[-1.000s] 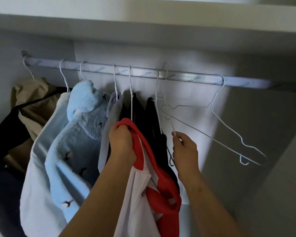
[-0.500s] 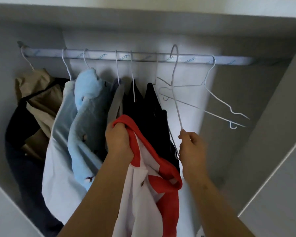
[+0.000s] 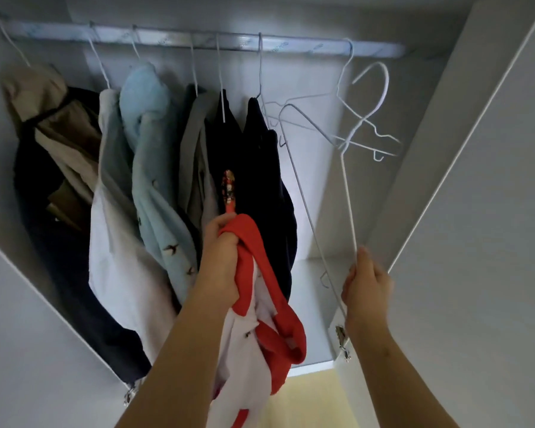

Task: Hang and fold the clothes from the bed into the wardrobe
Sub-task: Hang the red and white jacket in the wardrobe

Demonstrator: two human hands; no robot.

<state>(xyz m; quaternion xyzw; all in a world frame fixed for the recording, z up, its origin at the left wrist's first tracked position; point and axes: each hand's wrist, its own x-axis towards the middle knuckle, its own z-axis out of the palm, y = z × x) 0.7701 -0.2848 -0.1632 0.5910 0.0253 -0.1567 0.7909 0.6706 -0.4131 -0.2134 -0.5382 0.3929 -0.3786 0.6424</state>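
Observation:
My left hand (image 3: 220, 261) grips the red collar of a red and white shirt (image 3: 260, 329), which hangs down from my fist in front of the wardrobe. My right hand (image 3: 366, 285) holds a white wire hanger (image 3: 346, 186) by one end, off the rail, with its hook up at the right near the door. The wardrobe rail (image 3: 198, 38) runs across the top. Several hung garments fill its left half: a beige and dark jacket (image 3: 53, 134), a white shirt (image 3: 115, 242), a light blue fleece (image 3: 155, 168), a grey piece and dark clothes (image 3: 260, 180).
One more empty white hanger (image 3: 346, 97) hangs on the rail's right part. The open wardrobe door (image 3: 476, 211) stands close at the right, with a metal hinge (image 3: 342, 338) below my right hand. The wardrobe's white floor (image 3: 309, 310) and a yellow floor strip lie below.
My right hand has lifted the white hanger off the rail and drawn it down and right toward the door. My left hand with the red shirt has stayed put. My view has tilted down.

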